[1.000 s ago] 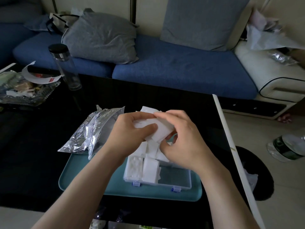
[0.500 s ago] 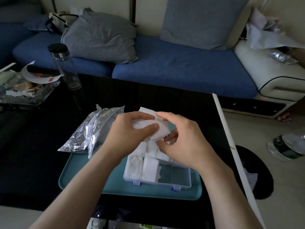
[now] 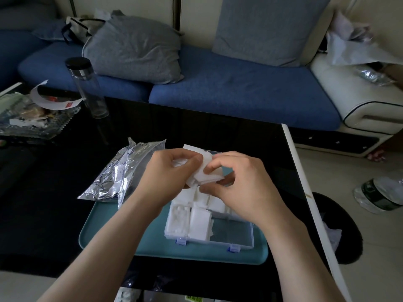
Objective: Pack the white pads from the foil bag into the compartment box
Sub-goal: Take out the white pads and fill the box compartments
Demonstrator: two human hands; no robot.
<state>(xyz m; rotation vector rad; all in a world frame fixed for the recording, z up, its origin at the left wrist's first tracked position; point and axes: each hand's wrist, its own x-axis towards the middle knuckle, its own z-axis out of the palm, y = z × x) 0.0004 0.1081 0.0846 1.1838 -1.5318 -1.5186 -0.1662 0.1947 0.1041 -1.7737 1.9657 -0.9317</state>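
pad stack half inside left hand

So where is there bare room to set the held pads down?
Free: the near-right section of the compartment box, the teal tray left of it, the black table left of the foil bag. Crowded: the box's left sections, packed with pads.

Left hand, right hand — both bare, forearms bare
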